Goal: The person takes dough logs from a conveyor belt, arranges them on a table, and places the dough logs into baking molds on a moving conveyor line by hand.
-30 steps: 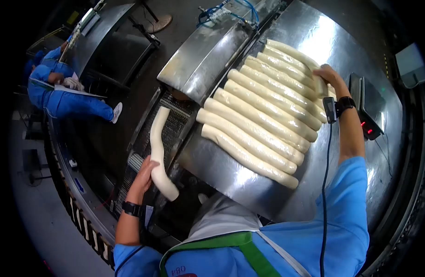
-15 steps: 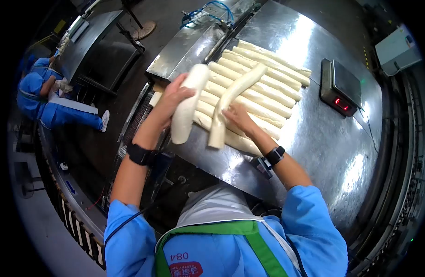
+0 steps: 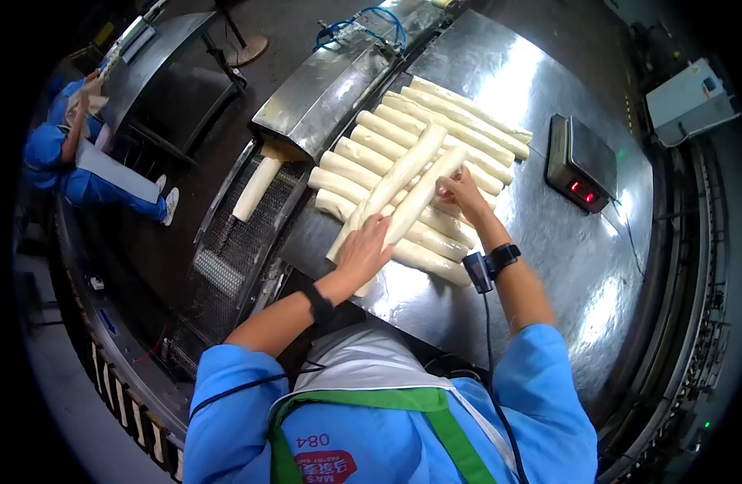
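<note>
Your left hand curls over the nearer crosswise dough roll's seven-o'clock end; your right hand grips its one-o'clock end, over the row on the counter. Light, even support should prevent bending.

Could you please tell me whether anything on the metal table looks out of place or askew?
Two dough rolls look askew: they lie crosswise over the parallel row of dough rolls, breaking its order. The left hand and right hand are at them.

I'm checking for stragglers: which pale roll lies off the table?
The pale roll alone on the mesh conveyor, by the metal housing; the others lie over the steel table.
</note>
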Demonstrator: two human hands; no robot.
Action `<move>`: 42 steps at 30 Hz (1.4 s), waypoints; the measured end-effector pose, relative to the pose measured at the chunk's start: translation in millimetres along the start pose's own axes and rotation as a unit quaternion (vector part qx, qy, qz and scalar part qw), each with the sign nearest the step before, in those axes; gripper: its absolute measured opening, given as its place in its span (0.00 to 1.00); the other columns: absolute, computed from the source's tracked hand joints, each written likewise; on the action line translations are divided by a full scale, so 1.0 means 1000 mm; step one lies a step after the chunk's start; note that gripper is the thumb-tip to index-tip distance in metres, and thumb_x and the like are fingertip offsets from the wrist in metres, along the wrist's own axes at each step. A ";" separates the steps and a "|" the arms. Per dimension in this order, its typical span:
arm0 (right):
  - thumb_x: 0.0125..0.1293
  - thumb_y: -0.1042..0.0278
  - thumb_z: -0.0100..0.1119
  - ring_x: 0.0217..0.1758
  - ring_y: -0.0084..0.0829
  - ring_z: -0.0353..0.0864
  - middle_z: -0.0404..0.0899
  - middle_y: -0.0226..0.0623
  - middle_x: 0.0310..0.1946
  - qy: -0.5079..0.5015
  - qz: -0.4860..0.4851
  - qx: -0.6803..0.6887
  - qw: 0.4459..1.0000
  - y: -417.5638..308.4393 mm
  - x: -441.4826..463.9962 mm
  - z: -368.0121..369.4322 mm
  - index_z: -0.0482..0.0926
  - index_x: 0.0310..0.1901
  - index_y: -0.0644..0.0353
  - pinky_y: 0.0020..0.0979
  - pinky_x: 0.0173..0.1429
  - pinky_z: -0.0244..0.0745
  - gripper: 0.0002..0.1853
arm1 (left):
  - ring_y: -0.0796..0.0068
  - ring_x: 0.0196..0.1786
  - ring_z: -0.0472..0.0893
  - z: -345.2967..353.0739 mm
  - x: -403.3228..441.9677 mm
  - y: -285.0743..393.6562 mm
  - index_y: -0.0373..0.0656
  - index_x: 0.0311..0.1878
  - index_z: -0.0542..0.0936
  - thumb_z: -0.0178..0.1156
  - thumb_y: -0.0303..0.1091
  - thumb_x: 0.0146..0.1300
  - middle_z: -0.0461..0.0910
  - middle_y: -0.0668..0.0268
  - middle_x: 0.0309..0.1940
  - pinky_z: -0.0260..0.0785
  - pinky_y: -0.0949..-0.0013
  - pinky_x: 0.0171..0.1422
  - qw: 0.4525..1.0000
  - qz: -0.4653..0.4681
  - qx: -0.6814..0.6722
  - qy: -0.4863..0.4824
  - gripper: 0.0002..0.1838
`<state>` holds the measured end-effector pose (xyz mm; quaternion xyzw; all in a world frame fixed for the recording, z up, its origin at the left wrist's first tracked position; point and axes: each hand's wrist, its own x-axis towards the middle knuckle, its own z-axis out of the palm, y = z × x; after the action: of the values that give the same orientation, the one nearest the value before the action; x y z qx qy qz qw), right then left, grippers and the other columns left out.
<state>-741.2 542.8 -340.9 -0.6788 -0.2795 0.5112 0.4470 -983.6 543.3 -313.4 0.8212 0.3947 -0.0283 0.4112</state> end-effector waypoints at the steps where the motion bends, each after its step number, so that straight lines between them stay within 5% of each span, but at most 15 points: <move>1: 0.51 0.55 0.56 0.40 0.32 0.71 0.66 0.48 0.42 0.040 -0.023 -0.006 0.999 0.000 0.006 0.005 0.57 0.53 0.62 0.36 0.44 0.69 0.32 | 0.57 0.57 0.59 0.006 -0.010 -0.009 0.45 0.57 0.59 0.60 0.39 0.42 0.56 0.57 0.56 0.53 0.59 0.57 0.984 0.065 0.124 0.109 0.36; 4: 0.47 0.48 0.58 0.51 0.47 0.66 0.52 0.62 0.54 0.221 -0.233 -0.324 0.890 0.001 0.039 0.033 0.51 0.58 0.62 0.43 0.51 0.65 0.41 | 0.57 0.58 0.55 0.012 -0.036 -0.023 0.52 0.58 0.59 0.63 0.42 0.39 0.51 0.57 0.59 0.51 0.51 0.56 0.943 0.070 0.240 0.220 0.39; 5: 0.43 0.43 0.58 0.59 0.54 0.53 0.38 0.62 0.60 0.167 -0.108 -0.287 0.937 -0.010 0.041 0.040 0.49 0.60 0.59 0.50 0.57 0.54 0.46 | 0.55 0.59 0.52 0.011 -0.041 -0.026 0.57 0.58 0.60 0.64 0.42 0.38 0.47 0.57 0.60 0.48 0.48 0.55 0.944 0.023 0.235 0.232 0.39; 12: 0.41 0.52 0.62 0.59 0.49 0.53 0.49 0.41 0.60 0.170 0.022 -0.502 0.848 -0.069 0.074 0.081 0.58 0.55 0.57 0.50 0.54 0.59 0.39 | 0.55 0.48 0.62 -0.003 -0.029 -0.031 0.56 0.51 0.67 0.64 0.37 0.33 0.58 0.55 0.47 0.56 0.58 0.46 0.973 -0.033 0.176 0.147 0.34; 15: 0.41 0.51 0.61 0.55 0.48 0.60 0.59 0.46 0.55 0.089 -0.005 -0.538 0.838 -0.056 0.122 0.057 0.67 0.49 0.64 0.44 0.52 0.63 0.34 | 0.58 0.45 0.63 -0.026 -0.024 -0.018 0.53 0.47 0.71 0.61 0.39 0.35 0.62 0.57 0.40 0.57 0.62 0.43 0.982 -0.042 0.132 0.131 0.28; 17: 0.38 0.54 0.60 0.33 0.42 0.76 0.76 0.48 0.27 0.114 -0.071 -0.487 0.863 -0.057 0.143 0.037 0.75 0.29 0.69 0.37 0.39 0.70 0.23 | 0.58 0.46 0.63 -0.043 -0.015 -0.012 0.53 0.46 0.71 0.60 0.38 0.36 0.62 0.57 0.41 0.56 0.61 0.46 0.979 0.010 0.130 0.158 0.27; 19: 0.39 0.52 0.59 0.25 0.39 0.77 0.75 0.46 0.21 0.223 -0.122 -0.431 0.866 -0.047 0.179 0.013 0.75 0.30 0.71 0.37 0.30 0.71 0.25 | 0.57 0.49 0.62 -0.051 0.002 -0.016 0.53 0.47 0.71 0.59 0.37 0.36 0.62 0.57 0.43 0.53 0.60 0.50 0.964 0.046 0.136 0.225 0.27; 22: 0.41 0.44 0.59 0.38 0.45 0.73 0.67 0.56 0.43 0.284 -0.145 -0.369 0.873 -0.045 0.221 -0.020 0.67 0.50 0.56 0.44 0.41 0.71 0.35 | 0.56 0.60 0.52 -0.050 0.035 -0.041 0.51 0.53 0.68 0.59 0.32 0.39 0.52 0.54 0.59 0.46 0.56 0.60 0.971 0.041 0.114 0.204 0.30; 26: 0.42 0.41 0.58 0.57 0.47 0.58 0.53 0.49 0.57 0.244 -0.200 -0.545 0.776 -0.054 0.187 0.002 0.56 0.58 0.49 0.49 0.56 0.56 0.41 | 0.56 0.63 0.47 -0.053 0.028 -0.069 0.51 0.56 0.64 0.57 0.35 0.46 0.48 0.56 0.61 0.41 0.54 0.64 0.978 0.033 0.071 0.192 0.30; 31: 0.54 0.52 0.52 0.61 0.48 0.51 0.54 0.50 0.57 0.127 -0.361 -0.535 0.754 0.005 0.120 0.052 0.63 0.55 0.56 0.42 0.62 0.48 0.28 | 0.58 0.64 0.48 -0.082 -0.038 -0.160 0.50 0.56 0.62 0.53 0.30 0.46 0.50 0.57 0.60 0.42 0.52 0.64 0.916 -0.126 0.131 0.357 0.29; 34: 0.58 0.52 0.44 0.59 0.49 0.52 0.56 0.46 0.57 0.131 -0.289 -0.592 0.741 0.014 0.085 0.071 0.68 0.51 0.52 0.46 0.60 0.48 0.21 | 0.58 0.61 0.55 -0.108 -0.094 -0.226 0.44 0.55 0.62 0.57 0.38 0.46 0.59 0.54 0.56 0.47 0.54 0.61 0.857 -0.286 0.182 0.387 0.31; 37: 0.58 0.51 0.43 0.57 0.46 0.57 0.61 0.44 0.54 0.113 -0.260 -0.528 0.801 -0.001 0.046 0.110 0.74 0.45 0.55 0.46 0.58 0.50 0.20 | 0.60 0.50 0.67 -0.116 -0.132 -0.272 0.43 0.48 0.68 0.60 0.42 0.44 0.68 0.59 0.45 0.58 0.57 0.53 0.904 -0.286 0.103 0.300 0.27; 39: 0.54 0.53 0.48 0.54 0.44 0.61 0.70 0.42 0.45 0.000 -0.322 -0.589 0.741 0.004 0.055 0.122 0.76 0.39 0.56 0.41 0.56 0.55 0.18 | 0.58 0.44 0.71 -0.118 -0.138 -0.272 0.43 0.41 0.72 0.61 0.40 0.40 0.72 0.59 0.39 0.62 0.53 0.47 0.902 -0.279 0.110 0.309 0.22; 41: 0.53 0.56 0.47 0.46 0.44 0.66 0.75 0.38 0.33 0.129 -0.432 -0.562 0.694 0.064 0.075 0.135 0.77 0.37 0.49 0.42 0.53 0.57 0.13 | 0.58 0.42 0.73 -0.113 -0.139 -0.280 0.46 0.39 0.74 0.63 0.39 0.37 0.74 0.60 0.36 0.63 0.54 0.44 0.901 -0.255 0.102 0.335 0.21; 42: 0.52 0.50 0.49 0.56 0.45 0.57 0.66 0.48 0.47 0.115 -0.179 -0.556 0.803 0.029 0.044 0.165 0.79 0.34 0.53 0.45 0.55 0.52 0.17 | 0.58 0.41 0.73 -0.112 -0.142 -0.275 0.46 0.40 0.73 0.63 0.39 0.38 0.74 0.61 0.36 0.63 0.54 0.43 0.890 -0.248 0.128 0.361 0.21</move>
<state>-885.5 619.5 -399.5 -0.8026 -0.5790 0.0974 0.1051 -1297.0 628.6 -366.1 0.6958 0.6995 0.1190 0.1112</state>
